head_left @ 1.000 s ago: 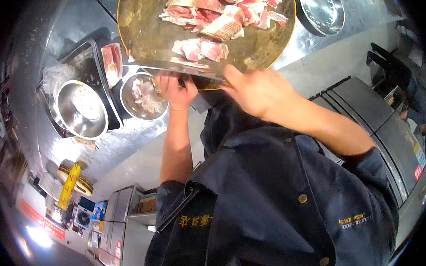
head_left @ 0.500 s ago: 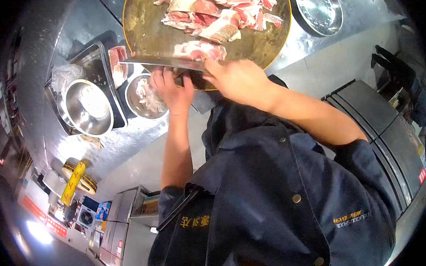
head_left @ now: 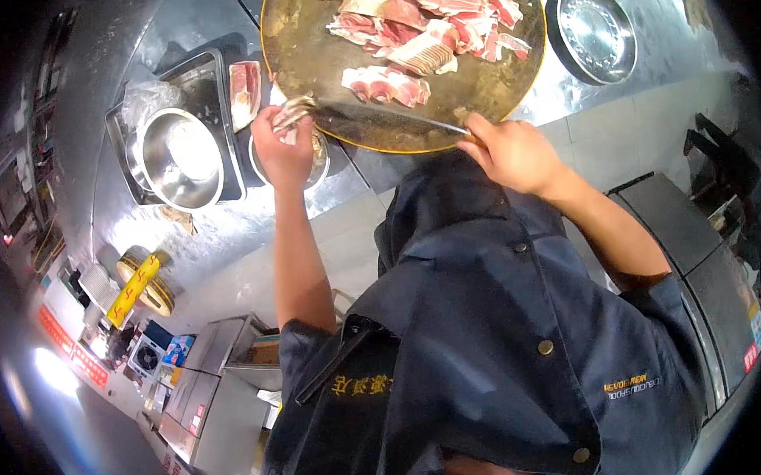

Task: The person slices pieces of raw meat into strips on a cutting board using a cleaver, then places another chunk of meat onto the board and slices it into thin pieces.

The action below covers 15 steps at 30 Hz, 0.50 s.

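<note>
My right hand (head_left: 513, 154) is closed round the handle of a cleaver (head_left: 386, 117), whose long blade points left across the near part of a round chopping board (head_left: 489, 89). At the board's left edge my left hand (head_left: 284, 153) is closed on a pale, brown-streaked scrap (head_left: 295, 113), close to the blade's tip; its exact kind is unclear. Below that hand, a metal bowl (head_left: 320, 163) is partly hidden. Several meat slices (head_left: 387, 87) lie just beyond the blade, and a larger heap of sliced raw meat (head_left: 431, 44) sits farther back on the board.
Left of the board, a slab of meat (head_left: 244, 94) lies beside a black tray (head_left: 221, 103) that holds metal bowls (head_left: 182, 161) and a plastic bag (head_left: 149, 100). A round metal pan (head_left: 591, 39) stands right of the board.
My left hand has come off the board's near edge and now grips a scrap at its left. The cleaver has turned, its handle moving right. The view has shifted.
</note>
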Available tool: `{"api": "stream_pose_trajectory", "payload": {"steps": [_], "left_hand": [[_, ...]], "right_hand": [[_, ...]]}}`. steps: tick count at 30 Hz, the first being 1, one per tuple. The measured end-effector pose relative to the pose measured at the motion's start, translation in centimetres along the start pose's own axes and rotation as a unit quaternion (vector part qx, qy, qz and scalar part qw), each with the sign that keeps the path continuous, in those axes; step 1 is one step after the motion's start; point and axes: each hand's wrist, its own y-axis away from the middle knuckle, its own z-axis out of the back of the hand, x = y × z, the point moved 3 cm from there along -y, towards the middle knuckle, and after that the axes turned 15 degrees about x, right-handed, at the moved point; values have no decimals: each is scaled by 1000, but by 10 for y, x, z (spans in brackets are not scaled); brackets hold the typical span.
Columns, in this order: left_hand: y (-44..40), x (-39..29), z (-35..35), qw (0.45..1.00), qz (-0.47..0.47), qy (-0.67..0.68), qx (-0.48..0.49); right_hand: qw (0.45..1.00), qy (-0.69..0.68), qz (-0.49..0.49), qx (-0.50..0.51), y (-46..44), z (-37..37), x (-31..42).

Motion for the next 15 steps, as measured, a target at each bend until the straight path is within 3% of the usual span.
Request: {"api": "stream_pose_trajectory", "payload": {"steps": [2, 4, 8, 10, 12, 13, 15], "left_hand": [[-2, -2, -1, 999, 10, 34, 1], [-7, -11, -3, 997, -48, -67, 5], [-15, -50, -30, 986, -164, 37, -2], [-7, -49, -57, 984, -118, 128, 37], [-2, -46, -76, 975, -220, 2, 28], [3, -47, -78, 967, -255, 5, -6], [12, -50, -79, 961, -271, -42, -24]], "right_hand": [[1000, 12, -23, 9, -8, 9, -3], [995, 43, -70, -50, -14, 22, -9], [991, 80, -87, -67, -22, 23, -9], [992, 76, -88, -54, -16, 21, 0], [994, 61, -79, -38, -10, 18, 9], [995, 53, -73, -40, -8, 16, 11], [995, 61, -42, -68, -10, 10, 13]]}}
